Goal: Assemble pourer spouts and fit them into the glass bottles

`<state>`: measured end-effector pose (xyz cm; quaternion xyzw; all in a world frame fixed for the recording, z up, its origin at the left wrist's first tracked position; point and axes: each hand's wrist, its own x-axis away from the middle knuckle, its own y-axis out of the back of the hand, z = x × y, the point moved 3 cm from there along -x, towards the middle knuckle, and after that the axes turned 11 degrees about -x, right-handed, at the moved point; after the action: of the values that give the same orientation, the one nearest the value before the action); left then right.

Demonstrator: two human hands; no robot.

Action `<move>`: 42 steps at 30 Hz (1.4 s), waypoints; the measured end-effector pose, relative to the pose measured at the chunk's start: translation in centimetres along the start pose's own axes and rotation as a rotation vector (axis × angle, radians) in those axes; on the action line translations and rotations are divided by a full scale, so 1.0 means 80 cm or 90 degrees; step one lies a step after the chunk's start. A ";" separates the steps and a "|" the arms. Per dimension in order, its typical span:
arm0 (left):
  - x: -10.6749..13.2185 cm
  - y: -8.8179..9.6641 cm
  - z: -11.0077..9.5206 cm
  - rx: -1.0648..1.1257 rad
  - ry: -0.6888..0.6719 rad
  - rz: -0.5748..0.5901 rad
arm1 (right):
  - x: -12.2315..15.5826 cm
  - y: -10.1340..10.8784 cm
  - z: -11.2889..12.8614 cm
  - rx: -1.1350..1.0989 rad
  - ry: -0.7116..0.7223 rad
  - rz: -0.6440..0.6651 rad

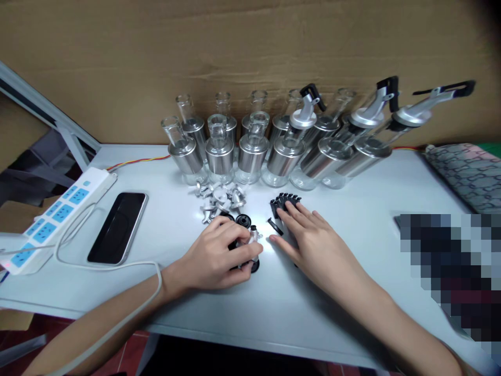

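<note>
My left hand (223,253) is closed around a silver pourer spout (254,235), its small black tip pointing up between thumb and fingers. Round black rubber stoppers (243,221) lie beside and partly under that hand. My right hand (313,235) rests with fingers stretched over a row of small black levers (287,199), covering some of them. One loose black lever (275,226) lies on the table between the two hands. Behind my left hand is a pile of silver pourer spouts (221,196).
Two rows of glass bottles with steel sleeves (253,151) stand along the cardboard wall (242,47). Three at the right carry pourers, such as this silver one (304,117). On the left lie a phone (117,227) and a power strip (58,219), whose white cable (158,274) crosses my left forearm.
</note>
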<state>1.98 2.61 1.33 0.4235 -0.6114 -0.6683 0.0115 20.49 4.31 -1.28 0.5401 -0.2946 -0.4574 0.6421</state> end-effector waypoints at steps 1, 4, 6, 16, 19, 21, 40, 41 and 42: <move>0.000 0.000 0.000 -0.001 -0.001 0.000 | 0.000 -0.001 0.000 0.009 0.002 0.001; 0.000 0.000 0.000 -0.002 0.000 -0.001 | 0.001 -0.002 -0.001 0.024 0.003 0.002; 0.001 0.000 0.000 -0.002 0.000 0.001 | 0.002 -0.002 -0.001 0.028 0.004 0.000; 0.000 -0.001 0.000 -0.005 0.008 0.014 | 0.001 0.007 0.015 -0.079 0.106 -0.045; 0.001 -0.002 0.001 -0.008 0.006 0.019 | 0.002 0.009 0.012 -0.070 0.069 -0.026; 0.002 -0.003 0.002 -0.015 0.009 0.024 | 0.001 0.010 0.009 -0.067 0.047 -0.004; 0.004 -0.005 0.004 0.065 0.030 0.014 | 0.000 0.009 0.002 -0.127 -0.017 0.024; 0.003 -0.004 0.004 0.066 0.019 0.009 | 0.000 0.012 0.003 -0.157 -0.021 0.003; 0.003 -0.004 0.003 0.067 0.007 0.005 | 0.001 0.016 0.004 -0.199 -0.029 -0.018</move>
<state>1.84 2.79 0.92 0.4248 -0.6475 -0.6327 -0.0052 20.56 4.11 0.00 0.4272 -0.2263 -0.5190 0.7049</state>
